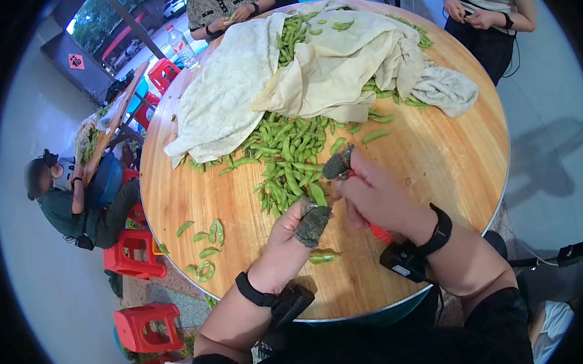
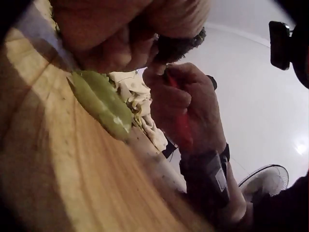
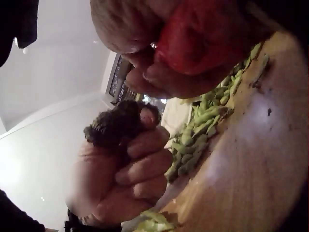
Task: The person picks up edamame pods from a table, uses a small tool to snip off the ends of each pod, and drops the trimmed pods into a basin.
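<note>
Hand posture beside the pod heap (image 1: 287, 146).
Red handle (image 3: 198, 41) gripped by right hand (image 1: 378, 192); left hand (image 1: 286, 244) curled, its grasp indiscernible.

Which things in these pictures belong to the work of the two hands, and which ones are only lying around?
Seem to belong to the work:
- left hand and right hand
- red tool in the right hand
- green pods
- dark finger covers

Probably only lying around:
- plastic bottle
- red stools
</note>
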Available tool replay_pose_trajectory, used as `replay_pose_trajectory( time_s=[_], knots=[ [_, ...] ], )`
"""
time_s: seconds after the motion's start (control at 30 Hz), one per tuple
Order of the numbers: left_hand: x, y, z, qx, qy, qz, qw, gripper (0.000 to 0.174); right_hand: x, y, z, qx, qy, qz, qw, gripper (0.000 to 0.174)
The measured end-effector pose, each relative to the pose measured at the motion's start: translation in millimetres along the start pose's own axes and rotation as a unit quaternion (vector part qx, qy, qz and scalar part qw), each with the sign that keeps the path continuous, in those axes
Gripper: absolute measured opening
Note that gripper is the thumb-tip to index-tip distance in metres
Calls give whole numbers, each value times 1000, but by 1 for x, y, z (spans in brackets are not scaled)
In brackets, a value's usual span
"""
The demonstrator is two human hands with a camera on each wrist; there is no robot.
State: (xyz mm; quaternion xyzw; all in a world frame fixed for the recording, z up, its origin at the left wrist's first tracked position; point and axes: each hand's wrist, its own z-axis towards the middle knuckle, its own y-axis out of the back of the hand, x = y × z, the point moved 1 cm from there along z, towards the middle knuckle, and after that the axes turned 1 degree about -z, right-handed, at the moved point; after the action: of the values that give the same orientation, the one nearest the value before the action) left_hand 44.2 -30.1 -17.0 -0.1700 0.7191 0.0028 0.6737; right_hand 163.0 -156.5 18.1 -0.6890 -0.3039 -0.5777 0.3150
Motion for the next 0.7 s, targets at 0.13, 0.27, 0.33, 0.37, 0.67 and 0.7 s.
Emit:
replay_pose_trajectory(
  time_s=[0.13,0.27,0.33,0.37,0.67,0.7],
  knots=[
    [-3,5,-1,12,-35,80,996,5,4,11,1,27,3,4,1000,13],
    [-8,6,-5,48,-79,156,983,7,14,7,-6,141,-14,-109,984,14],
    [-5,12,-5,57,-85,182,978,4,14,6,-8,163,-18,-136,977,15],
    [-3,14,-4,66,-92,208,972,6,14,6,-8,167,-5,-151,974,15],
    [-4,16,-2,63,-141,328,932,5,11,9,-8,154,125,-329,923,15],
    [-4,15,-2,63,-140,328,932,5,11,9,-9,147,129,-351,916,21]
  ],
)
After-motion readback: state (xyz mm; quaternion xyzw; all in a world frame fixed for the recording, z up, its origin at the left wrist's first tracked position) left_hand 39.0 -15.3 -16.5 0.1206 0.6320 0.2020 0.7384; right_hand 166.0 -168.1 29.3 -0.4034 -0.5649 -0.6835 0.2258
